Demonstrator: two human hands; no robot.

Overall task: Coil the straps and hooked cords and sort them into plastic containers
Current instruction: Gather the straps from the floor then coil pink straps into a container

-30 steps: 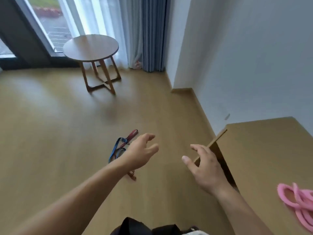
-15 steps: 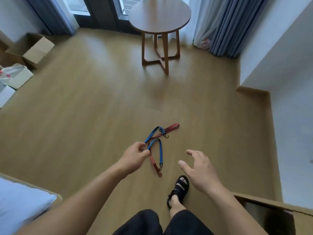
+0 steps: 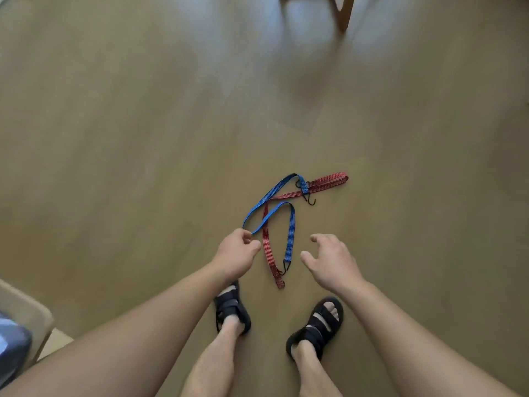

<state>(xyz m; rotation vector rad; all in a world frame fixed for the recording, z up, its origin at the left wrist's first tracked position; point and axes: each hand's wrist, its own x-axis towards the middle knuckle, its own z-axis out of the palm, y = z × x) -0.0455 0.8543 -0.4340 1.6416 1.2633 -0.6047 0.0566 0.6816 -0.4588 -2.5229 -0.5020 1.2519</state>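
Observation:
A blue hooked cord (image 3: 291, 230) and a red hooked cord (image 3: 267, 247) lie crossed over each other on the wooden floor (image 3: 143, 138), just in front of my feet. Black hooks show at their ends near the middle and at the far side. My left hand (image 3: 237, 253) pinches the bend of the blue cord at its left end. My right hand (image 3: 332, 260) hovers to the right of the cords with fingers spread and loosely curved, holding nothing.
My two feet in black sandals (image 3: 316, 325) stand right below the cords. A wooden table leg (image 3: 342, 12) shows at the top. A light-coloured furniture corner (image 3: 25, 310) with bedding sits at the lower left.
The view has tilted further down toward my feet. Both hands have come lower and closer to the cords, and my left hand now pinches the blue cord's bend.

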